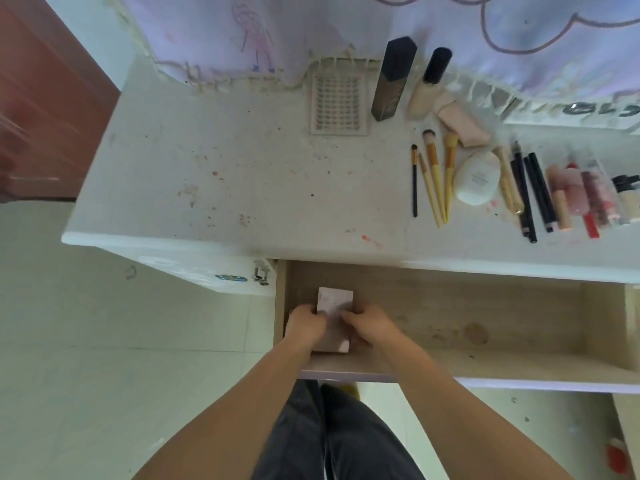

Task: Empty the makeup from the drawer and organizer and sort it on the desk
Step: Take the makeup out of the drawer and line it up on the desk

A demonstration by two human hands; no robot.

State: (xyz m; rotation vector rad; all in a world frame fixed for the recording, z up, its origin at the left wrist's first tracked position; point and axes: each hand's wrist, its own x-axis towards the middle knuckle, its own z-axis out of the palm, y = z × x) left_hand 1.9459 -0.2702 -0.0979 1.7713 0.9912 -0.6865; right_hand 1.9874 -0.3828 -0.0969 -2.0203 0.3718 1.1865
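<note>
Your left hand (306,325) and right hand (367,323) both grip the pink box (335,311) at the left end of the open drawer (519,327), apparently its last item. Judged next: lift it straight up, past the drawer wall and the desk (242,174) edge overhead. Open desk room lies left of the brushes (433,181).
</note>
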